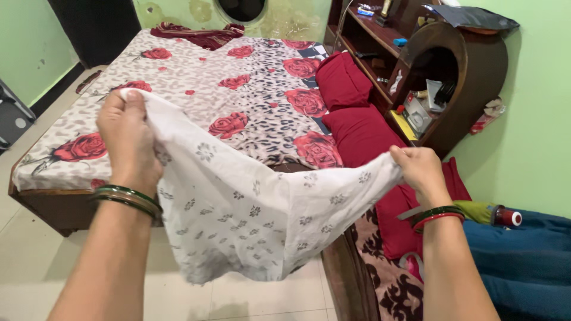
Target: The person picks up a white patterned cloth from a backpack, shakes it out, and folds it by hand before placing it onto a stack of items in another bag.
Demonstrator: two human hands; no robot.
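A white cloth with small grey flower prints (250, 208) hangs stretched between my two hands above the near corner of a bed. My left hand (126, 134) pinches one top corner of it, up at the left. My right hand (419, 169) grips the other corner, lower and to the right. The cloth sags in the middle and its lower edge hangs over the floor. Green bangles sit on my left wrist, green and red ones on my right wrist.
The bed (196, 77) has a leopard-and-red-rose sheet, with two dark red pillows (351, 113) at its right. A wooden headboard shelf (440, 65) holds small items. A blue cloth (523, 261) and a red-capped bottle (505, 216) lie at the right. Pale floor tiles (35, 261) lie below.
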